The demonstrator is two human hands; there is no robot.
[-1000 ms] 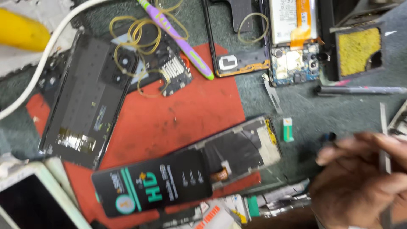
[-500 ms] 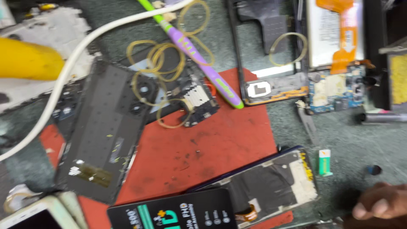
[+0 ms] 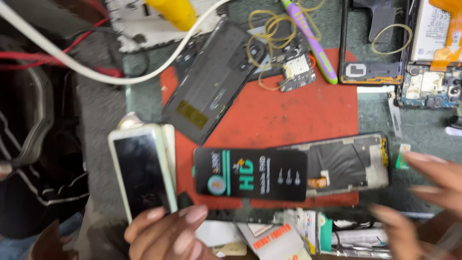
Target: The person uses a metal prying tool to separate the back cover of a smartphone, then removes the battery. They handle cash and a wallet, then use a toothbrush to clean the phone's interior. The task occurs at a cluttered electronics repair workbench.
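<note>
While the left hand grips the lower end of a white-framed smartphone w/ dark screen, the right hand hovers open, fingers spread, just beside an opened phone body, approx. on the red mat; black flat box lies between.

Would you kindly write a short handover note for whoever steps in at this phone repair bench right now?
Left hand: holds the white phone by its lower end, screen up.
Right hand: empty, fingers spread, beside the opened phone frame.
Black screen-protector pack lies on the red mat, overlapping the frame.
Done: the frame lies open, its dark back cover on the mat.
Left: the pack looks unopened.
</note>
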